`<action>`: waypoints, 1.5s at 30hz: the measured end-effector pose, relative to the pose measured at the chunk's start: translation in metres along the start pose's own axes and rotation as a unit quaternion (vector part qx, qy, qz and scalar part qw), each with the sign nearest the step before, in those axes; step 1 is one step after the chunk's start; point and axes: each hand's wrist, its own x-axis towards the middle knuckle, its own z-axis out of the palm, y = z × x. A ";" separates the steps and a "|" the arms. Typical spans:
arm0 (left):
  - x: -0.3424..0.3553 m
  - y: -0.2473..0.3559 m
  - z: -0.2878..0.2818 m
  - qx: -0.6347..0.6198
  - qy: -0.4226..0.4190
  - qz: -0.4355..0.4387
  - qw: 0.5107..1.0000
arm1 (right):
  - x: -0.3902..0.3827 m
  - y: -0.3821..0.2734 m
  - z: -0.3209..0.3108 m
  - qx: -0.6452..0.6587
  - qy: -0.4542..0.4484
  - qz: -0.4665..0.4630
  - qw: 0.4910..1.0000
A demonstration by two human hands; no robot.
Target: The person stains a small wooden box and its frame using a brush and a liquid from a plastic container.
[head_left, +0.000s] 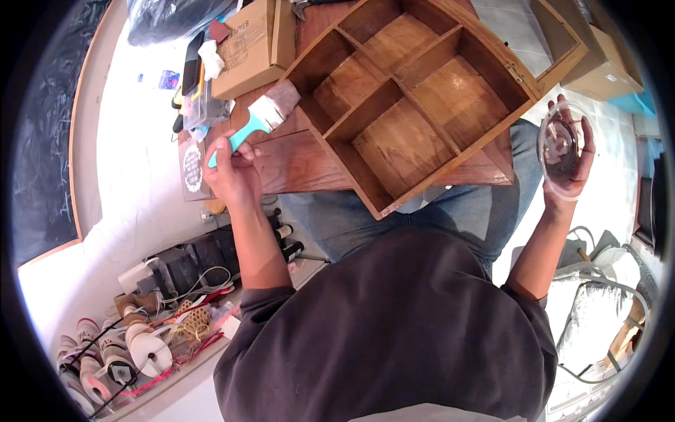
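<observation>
My left hand (235, 172) grips the turquoise handle of a flat paintbrush (254, 125). The brush's wide bristles reach up to the left edge of a brown wooden box (394, 82); whether they touch it I cannot tell. Four-sided dividers split this box into several compartments, and its inside has a patchy brown sheen. It sits tilted on the wooden table, one corner jutting toward my lap. Off to the right, my right hand (578, 165) holds a clear round plastic bowl (560, 149) with a little dark liquid in it, fingers around its outer side.
A hinged frame door (562, 46) stands open at the box's right side. Beneath lies the reddish wooden table (302, 165). A cardboard box (246, 49) and a clear plastic container (204, 109) are at the far left. Ribbon spools (150, 352) crowd a low shelf at lower left.
</observation>
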 end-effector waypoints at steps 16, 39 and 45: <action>-0.024 0.022 -0.001 -0.233 0.056 -0.178 0.955 | 0.011 0.027 -0.007 0.152 -0.044 0.056 0.986; -0.081 0.027 -0.007 -0.306 0.007 -0.234 0.923 | -0.020 -0.016 0.030 0.061 -0.147 0.077 0.984; -0.098 0.006 0.028 -0.461 -0.031 -0.278 0.842 | -0.002 -0.024 0.021 0.000 -0.197 0.046 0.979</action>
